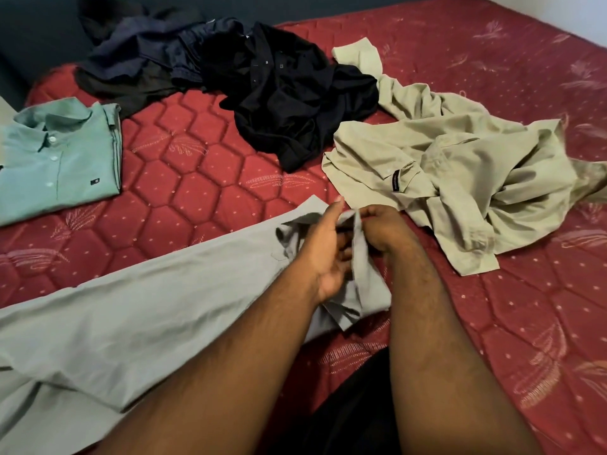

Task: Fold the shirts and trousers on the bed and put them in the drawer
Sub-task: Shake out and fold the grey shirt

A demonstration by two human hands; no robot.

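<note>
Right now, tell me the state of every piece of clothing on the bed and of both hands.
Grey-green garment: spread flat, one end gripped.
Mint button-up shirt: folded, buttoned.
Beige shirt: crumpled, unfolded.
Black shirt: crumpled heap.
Dark navy clothes: piled, unfolded.
Left hand: holds the grey-green fabric.
Right hand: pinches a strip of it.

Grey trousers (131, 323) run off the left edge.
</note>
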